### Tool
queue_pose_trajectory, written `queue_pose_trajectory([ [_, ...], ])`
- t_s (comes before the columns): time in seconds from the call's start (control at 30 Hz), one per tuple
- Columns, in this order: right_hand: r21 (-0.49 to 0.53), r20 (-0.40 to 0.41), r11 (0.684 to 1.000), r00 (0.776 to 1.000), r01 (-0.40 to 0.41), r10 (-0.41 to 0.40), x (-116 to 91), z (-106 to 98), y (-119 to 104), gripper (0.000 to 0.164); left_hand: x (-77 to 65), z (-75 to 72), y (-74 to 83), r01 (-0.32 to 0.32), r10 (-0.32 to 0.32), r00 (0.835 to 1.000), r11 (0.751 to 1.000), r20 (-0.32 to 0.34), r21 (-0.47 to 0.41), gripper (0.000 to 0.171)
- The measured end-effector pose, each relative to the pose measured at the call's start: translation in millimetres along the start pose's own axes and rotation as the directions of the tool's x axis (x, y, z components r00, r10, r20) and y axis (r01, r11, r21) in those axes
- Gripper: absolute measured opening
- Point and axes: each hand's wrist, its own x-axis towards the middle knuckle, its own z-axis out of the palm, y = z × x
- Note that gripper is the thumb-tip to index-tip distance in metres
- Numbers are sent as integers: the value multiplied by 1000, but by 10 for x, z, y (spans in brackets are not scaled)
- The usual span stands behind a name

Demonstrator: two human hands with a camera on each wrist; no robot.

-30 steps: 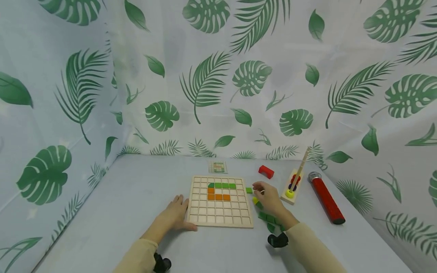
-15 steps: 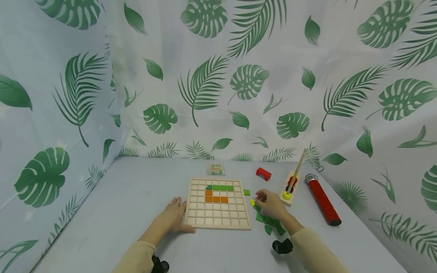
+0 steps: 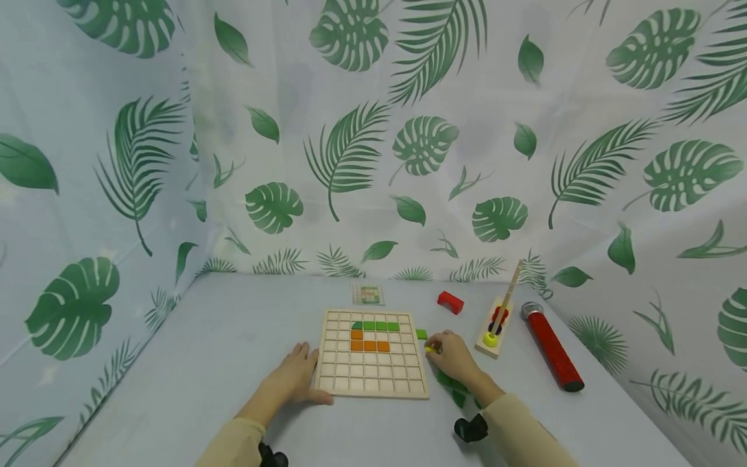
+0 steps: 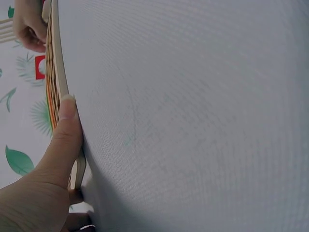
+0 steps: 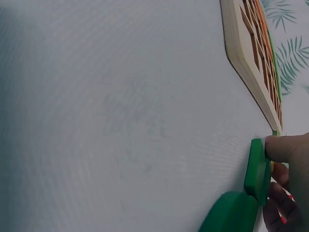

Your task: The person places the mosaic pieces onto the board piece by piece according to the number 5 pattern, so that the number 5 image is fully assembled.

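Note:
A square wooden grid board (image 3: pixel 373 371) lies on the table, with a row of green tiles (image 3: pixel 380 326) and several orange tiles (image 3: pixel 370 346) in its cells. At the board's lower left corner rests my left hand (image 3: pixel 296 376), its fingers along the left side and its thumb (image 4: pixel 67 130) against the near edge. My right hand (image 3: pixel 455 359), just right of the board, pinches a small yellow piece (image 3: pixel 430 349) between thumb and fingers. Loose dark green pieces (image 3: pixel 452 384) lie under and beside that hand, partly hidden by it. One light green tile (image 3: pixel 421 334) lies by the board's right edge.
Behind the board lies a pattern card (image 3: pixel 368 294). To the right are a red arch block (image 3: pixel 450 301), a wooden stand (image 3: pixel 493 332) with a tall rod and coloured beads, and a red flashlight (image 3: pixel 552 347). Leaf-printed cloth (image 3: pixel 362 149) closes off the back and sides.
My right hand moves from beside the light green tile down to the yellow piece, takes hold of it and shifts slightly left towards the board. The left hand stays at the board's corner.

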Motion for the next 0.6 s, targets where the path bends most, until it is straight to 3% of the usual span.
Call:
queue_pose_trajectory([
  [0.4, 49, 50, 999, 998, 22, -24, -27, -38, -14, 27, -8, -16, 16, 0, 0, 1000, 1000, 5, 23, 107],
  [0.6, 79, 39, 994, 996, 80, -83, -44, -30, -15, 24, 9, 2, 3, -5, 5, 1000, 1000, 1, 24, 108],
])
